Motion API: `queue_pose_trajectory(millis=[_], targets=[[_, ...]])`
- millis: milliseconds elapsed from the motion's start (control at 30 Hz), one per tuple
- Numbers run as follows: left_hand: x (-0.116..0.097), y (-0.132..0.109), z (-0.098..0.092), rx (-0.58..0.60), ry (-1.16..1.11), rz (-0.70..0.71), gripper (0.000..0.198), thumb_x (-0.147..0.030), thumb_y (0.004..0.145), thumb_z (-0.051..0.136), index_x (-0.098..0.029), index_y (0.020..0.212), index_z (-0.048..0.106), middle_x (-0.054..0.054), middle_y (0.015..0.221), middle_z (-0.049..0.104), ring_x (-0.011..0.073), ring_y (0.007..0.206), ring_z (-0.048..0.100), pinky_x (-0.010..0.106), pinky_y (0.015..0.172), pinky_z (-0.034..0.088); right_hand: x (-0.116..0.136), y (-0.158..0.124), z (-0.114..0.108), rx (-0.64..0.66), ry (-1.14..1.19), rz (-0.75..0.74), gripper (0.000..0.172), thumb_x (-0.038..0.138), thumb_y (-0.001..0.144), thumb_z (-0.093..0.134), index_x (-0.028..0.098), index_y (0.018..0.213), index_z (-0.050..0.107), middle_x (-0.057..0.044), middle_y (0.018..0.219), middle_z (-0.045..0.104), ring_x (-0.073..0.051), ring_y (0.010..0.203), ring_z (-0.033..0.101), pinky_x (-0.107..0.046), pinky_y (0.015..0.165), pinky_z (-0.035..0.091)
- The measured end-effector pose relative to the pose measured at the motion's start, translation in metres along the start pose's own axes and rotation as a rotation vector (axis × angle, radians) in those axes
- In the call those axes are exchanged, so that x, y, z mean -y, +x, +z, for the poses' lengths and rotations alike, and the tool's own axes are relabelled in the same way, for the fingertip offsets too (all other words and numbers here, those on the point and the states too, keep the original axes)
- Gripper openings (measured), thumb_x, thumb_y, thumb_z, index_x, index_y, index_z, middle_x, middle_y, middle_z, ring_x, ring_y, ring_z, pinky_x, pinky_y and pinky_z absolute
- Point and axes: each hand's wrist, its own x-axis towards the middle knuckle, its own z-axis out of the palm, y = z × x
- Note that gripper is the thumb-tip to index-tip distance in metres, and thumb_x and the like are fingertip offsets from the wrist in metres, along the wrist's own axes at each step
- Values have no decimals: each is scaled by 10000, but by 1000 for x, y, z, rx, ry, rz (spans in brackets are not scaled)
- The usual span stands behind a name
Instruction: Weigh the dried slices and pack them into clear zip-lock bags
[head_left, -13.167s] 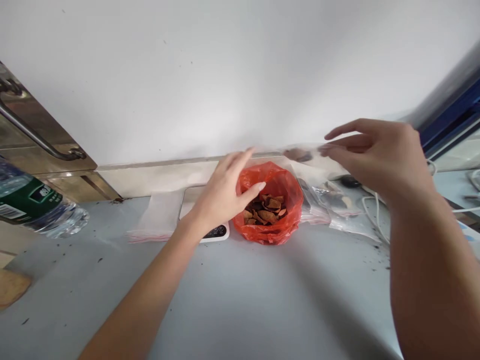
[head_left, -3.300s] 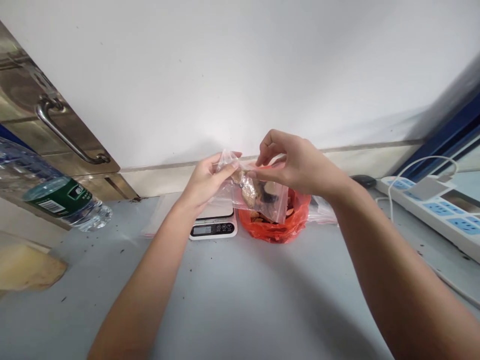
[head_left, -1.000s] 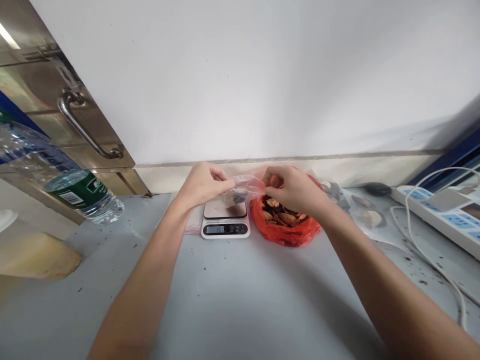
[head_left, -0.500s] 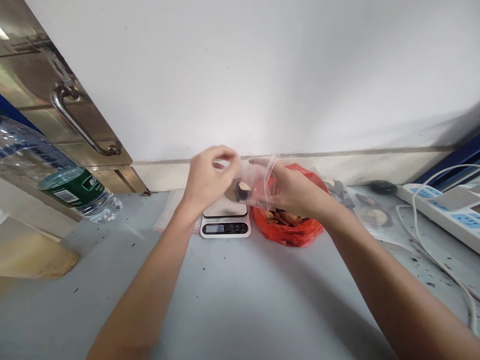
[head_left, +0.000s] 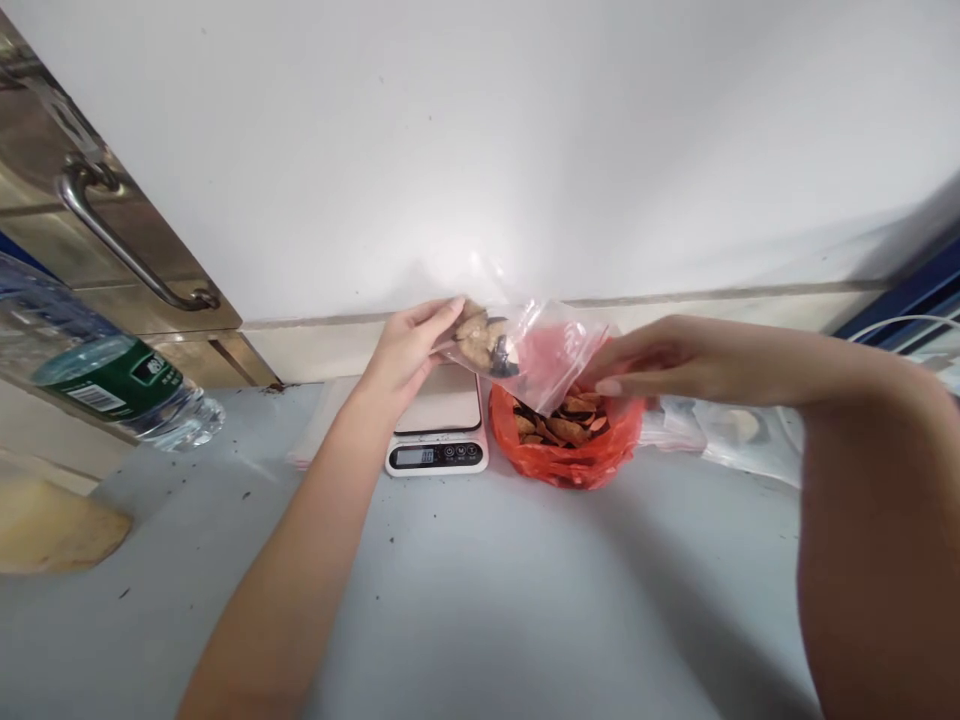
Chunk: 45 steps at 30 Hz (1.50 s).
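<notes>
1 bottle [head_left: 112,390] is well left of the left hand [head_left: 412,345], which pinches the filled end of 1 clear bag [head_left: 525,345], probably so its pieces [head_left: 480,340] stay put; 1 scale [head_left: 442,408] sits beneath. Right of that hand, 1 red bag [head_left: 559,472] gapes, likely for easy reach, its heaped slices [head_left: 566,430] uncountable. The right hand [head_left: 660,360] is at its rim; its grip I cannot tell.

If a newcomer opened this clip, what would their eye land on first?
Probably the bright red bag of brown slices near the middle of the counter, just right of a white scale. Above them in view, the left hand holds a clear bag with pieces inside. A green-labelled bottle stands out at far left.
</notes>
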Motion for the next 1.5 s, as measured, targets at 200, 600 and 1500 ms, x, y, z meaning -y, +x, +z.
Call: queue_pose_trajectory(millis=[200, 600, 1500], targets=[[9, 0, 28, 31, 126, 162, 288, -435, 768, 893, -171, 866, 828, 76, 992, 832, 240, 1001, 761, 329, 891, 579, -8, -24, -15, -26, -183, 358, 644, 859, 761, 572, 229, 650, 640, -70, 744, 656, -239, 736, 616, -333, 615, 461], [-8, -14, 48, 22, 224, 475, 104, -332, 881, 839, -236, 913, 866, 24, 1045, 844, 259, 1125, 761, 403, 1070, 560, 1, -9, -7, -375, -207, 409, 606, 550, 688, 756, 246, 1212, 722, -118, 1130, 779, -322, 917, 740, -425, 710, 594], [-36, -20, -85, -33, 294, 131, 308, -417, 748, 897, -179, 744, 701, 6, 789, 685, 136, 772, 635, 266, 763, 514, 52, 60, 73, -486, 498, 61, 502, 647, 654, 863, 220, 633, 600, -4, 623, 600, -150, 584, 563, -302, 551, 463]])
